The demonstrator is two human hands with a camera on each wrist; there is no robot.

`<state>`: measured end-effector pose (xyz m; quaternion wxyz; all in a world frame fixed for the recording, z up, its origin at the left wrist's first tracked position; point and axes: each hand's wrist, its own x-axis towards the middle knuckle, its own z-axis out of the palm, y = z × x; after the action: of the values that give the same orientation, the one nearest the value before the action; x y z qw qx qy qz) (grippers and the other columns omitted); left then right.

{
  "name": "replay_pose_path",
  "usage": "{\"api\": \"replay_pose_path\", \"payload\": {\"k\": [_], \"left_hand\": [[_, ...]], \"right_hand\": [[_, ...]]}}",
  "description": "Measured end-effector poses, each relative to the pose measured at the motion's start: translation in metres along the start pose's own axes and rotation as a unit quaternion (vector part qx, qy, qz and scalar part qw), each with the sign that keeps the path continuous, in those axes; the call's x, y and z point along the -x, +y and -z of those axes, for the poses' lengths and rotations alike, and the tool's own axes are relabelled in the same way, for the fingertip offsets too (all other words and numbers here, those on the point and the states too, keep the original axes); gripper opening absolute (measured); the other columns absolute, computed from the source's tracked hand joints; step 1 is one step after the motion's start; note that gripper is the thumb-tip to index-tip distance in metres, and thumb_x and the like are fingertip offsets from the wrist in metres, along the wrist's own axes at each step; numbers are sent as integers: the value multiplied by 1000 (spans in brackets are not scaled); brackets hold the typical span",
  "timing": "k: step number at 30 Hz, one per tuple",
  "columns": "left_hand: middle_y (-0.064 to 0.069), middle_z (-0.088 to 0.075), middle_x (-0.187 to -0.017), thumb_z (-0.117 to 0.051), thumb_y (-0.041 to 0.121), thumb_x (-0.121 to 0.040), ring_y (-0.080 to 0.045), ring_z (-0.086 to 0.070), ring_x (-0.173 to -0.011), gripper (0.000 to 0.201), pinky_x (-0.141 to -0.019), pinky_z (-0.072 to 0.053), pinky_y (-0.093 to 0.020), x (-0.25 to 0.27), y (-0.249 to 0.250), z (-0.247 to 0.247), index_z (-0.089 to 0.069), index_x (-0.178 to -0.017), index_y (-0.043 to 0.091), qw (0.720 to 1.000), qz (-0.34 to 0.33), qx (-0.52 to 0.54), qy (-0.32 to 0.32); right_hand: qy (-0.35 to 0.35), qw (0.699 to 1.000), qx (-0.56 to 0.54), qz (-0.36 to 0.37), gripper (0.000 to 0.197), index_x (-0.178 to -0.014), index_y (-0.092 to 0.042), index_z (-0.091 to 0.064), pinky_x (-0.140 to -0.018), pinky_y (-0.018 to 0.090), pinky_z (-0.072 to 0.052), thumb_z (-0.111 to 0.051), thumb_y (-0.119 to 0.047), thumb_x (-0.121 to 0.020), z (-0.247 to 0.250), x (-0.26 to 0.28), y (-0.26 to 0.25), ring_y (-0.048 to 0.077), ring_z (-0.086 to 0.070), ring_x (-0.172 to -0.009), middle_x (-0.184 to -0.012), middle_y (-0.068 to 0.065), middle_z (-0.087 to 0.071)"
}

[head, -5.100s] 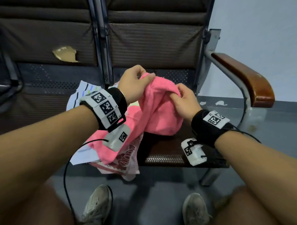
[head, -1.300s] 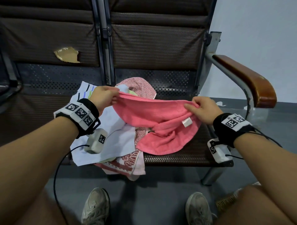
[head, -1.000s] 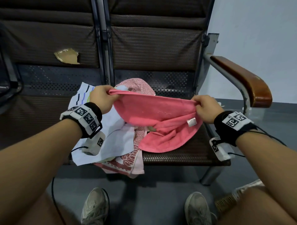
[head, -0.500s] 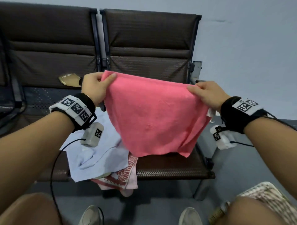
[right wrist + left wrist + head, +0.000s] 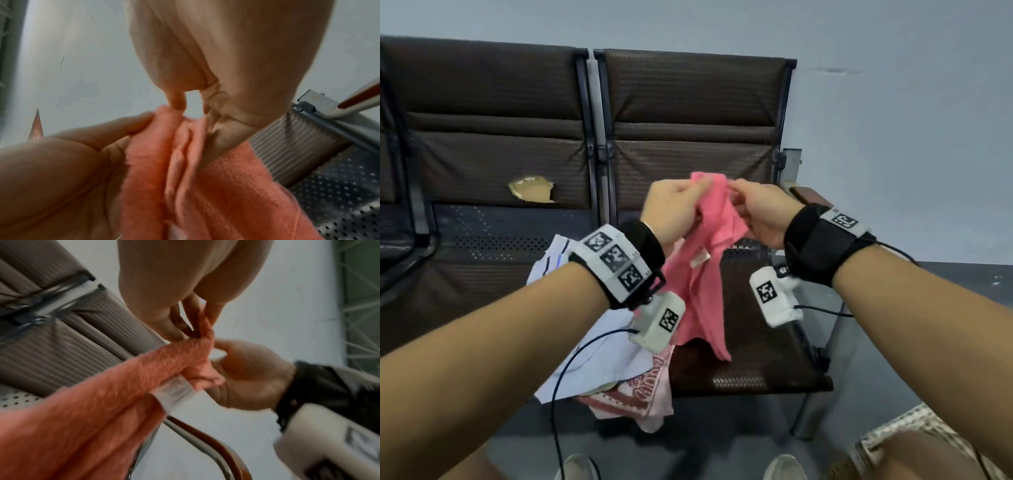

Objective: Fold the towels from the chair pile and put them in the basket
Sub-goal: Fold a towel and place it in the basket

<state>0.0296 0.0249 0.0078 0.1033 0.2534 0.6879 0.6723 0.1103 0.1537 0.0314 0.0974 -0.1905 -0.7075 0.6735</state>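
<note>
A pink towel (image 5: 707, 274) hangs in the air over the chair seat (image 5: 760, 356). Its two upper corners are together, so it drapes doubled with a white label (image 5: 700, 259) showing. My left hand (image 5: 683, 202) and right hand (image 5: 751, 202) meet at the top, and each pinches the cloth. In the left wrist view my left hand (image 5: 195, 324) nips the towel (image 5: 102, 402) while the right hand (image 5: 244, 371) holds the bunched corner. In the right wrist view my right hand (image 5: 193, 107) and left hand (image 5: 98, 139) both clamp the towel (image 5: 205, 186). No basket is in view.
A pile of towels lies on the seat's left side: a light blue one (image 5: 599, 349) on top and a red patterned one (image 5: 640, 401) hanging over the front edge. A wooden armrest (image 5: 806, 196) stands to the right. My shoes and knees are below on the grey floor.
The towel was held spread wide by its top corners. My hands have come together, which brings the two corners together and lets the towel hang doubled.
</note>
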Motion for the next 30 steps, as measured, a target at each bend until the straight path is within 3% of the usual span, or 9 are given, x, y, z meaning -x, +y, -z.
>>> {"api": "replay_pose_path", "payload": {"k": [4, 8, 10, 12, 16, 19, 21, 24, 30], "left_hand": [[-19, -66, -72, -61, 18, -93, -25, -59, -61, 31, -59, -48, -33, 25, 4, -11, -70, -85, -11, 996, 21, 10, -80], [-8, -69, -80, -53, 8, -91, -19, -65, -66, 21, -57, -49, -25, 20, 2, 6, -69, -101, 1, 999, 45, 25, -16], [-10, -64, -102, -50, -5, -86, -21, -60, -85, 40, -75, -50, -31, 12, -3, 13, -59, -123, 8, 1000, 21, -10, 14], [-15, -57, -109, -50, -4, -79, -21, -53, -91, 60, -86, -45, -35, 5, -7, 17, -46, -137, 11, 994, 73, 22, -82], [-12, -56, -86, -62, 14, -72, -16, -53, -75, 24, -73, -41, -29, -6, -9, 26, -64, -96, 8, 953, 156, 39, -258], [-10, -69, -107, -68, 8, -86, -20, -63, -96, 34, -75, -49, -28, -26, -14, 25, -66, -120, 6, 972, 119, 21, -203], [-10, -65, -92, -66, 8, -90, -20, -60, -83, 20, -68, -50, -27, -37, -15, 19, -68, -111, 6, 983, 93, 5, -161], [-10, -53, -75, -66, 11, -93, -16, -50, -66, 12, -66, -49, -30, -51, -11, 10, -70, -102, 4, 993, 44, -43, -96], [-14, -71, -96, -65, 11, -94, -22, -65, -86, 17, -87, -56, -47, -55, 0, 0, -73, -106, 4, 999, -32, 8, -13]], "right_hand": [[-18, 1000, 1, -2, 18, -107, -6, -65, -54, 26, -52, -57, -18, -98, -6, 10, 4, 21, -61, -68, -82, 12, -63], [-23, 998, 52, -16, 25, -108, -8, -59, -46, 19, -37, -46, 7, -93, 5, 10, 11, 7, -46, -50, -74, 7, -46], [-72, 995, 65, 3, 36, -118, -3, -62, -60, 24, -42, -42, 12, -92, 8, 13, 10, 18, -54, -67, -90, 16, -55], [-108, 992, 63, 22, 41, -123, -1, -64, -84, 35, -47, -41, 11, -92, 9, 17, 6, 27, -57, -93, -108, 18, -63], [-127, 987, 89, 36, 38, -129, 3, -59, -95, 43, -46, -49, -8, -95, 23, 3, 0, 29, -57, -103, -117, 25, -64], [-108, 976, 190, 0, 39, -111, -5, -72, -77, 36, -59, -77, -31, -83, 45, -11, -1, 25, -72, -88, -105, 14, -75], [-37, 942, 332, -8, 28, -89, -10, -77, -64, 32, -61, -88, -29, -71, 60, -25, 0, 21, -75, -74, -87, 9, -78], [58, 876, 478, -6, 31, -82, -9, -76, -71, 35, -60, -85, -37, -72, 77, -44, 0, 24, -71, -77, -83, 8, -75], [183, 919, 318, 147, 15, -73, -17, -72, -61, 32, -52, -69, -29, -81, 81, -51, 8, 14, -66, -66, -71, 0, -69]]}}
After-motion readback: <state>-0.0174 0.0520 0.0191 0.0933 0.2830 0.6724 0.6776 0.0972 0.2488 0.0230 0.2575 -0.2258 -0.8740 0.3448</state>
